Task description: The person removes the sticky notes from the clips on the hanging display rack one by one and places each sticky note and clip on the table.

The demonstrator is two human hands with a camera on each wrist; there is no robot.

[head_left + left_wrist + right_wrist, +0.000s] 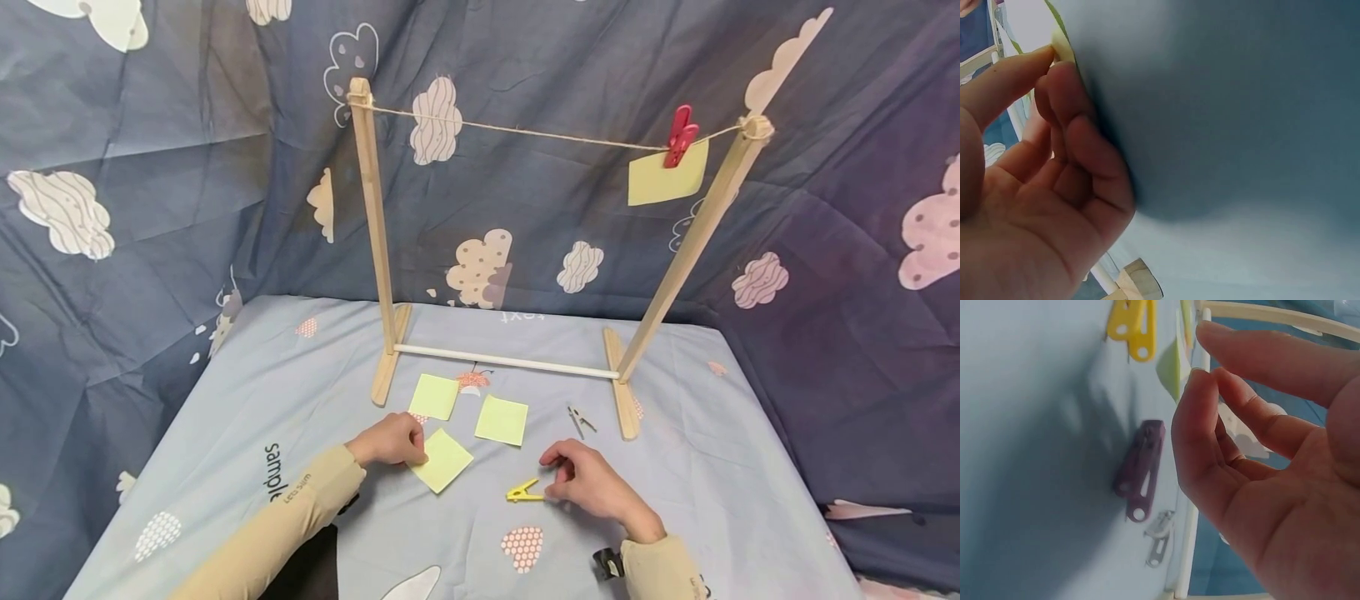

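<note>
My left hand (392, 440) pinches the left corner of a yellow sticky note (444, 467) between thumb and forefinger; in the left wrist view the note's edge (1063, 40) shows at the fingertips. My right hand (592, 482) hovers over the cloth with thumb and fingers apart and nothing between them. A yellow clip (523, 492) lies just left of it. Under that hand, the right wrist view has a purple clip (1141, 465), hidden in the head view. A grey clip (581, 421) lies beyond. Two more sticky notes, one left (435, 397) and one right (502, 420), lie flat.
Behind the notes stands a wooden frame (375, 217) with a string (525, 131) tied across its posts. Near the right post, a red clip (681, 137) holds a yellow note (660, 182) on the string. A white rod (506, 361) joins the posts low down.
</note>
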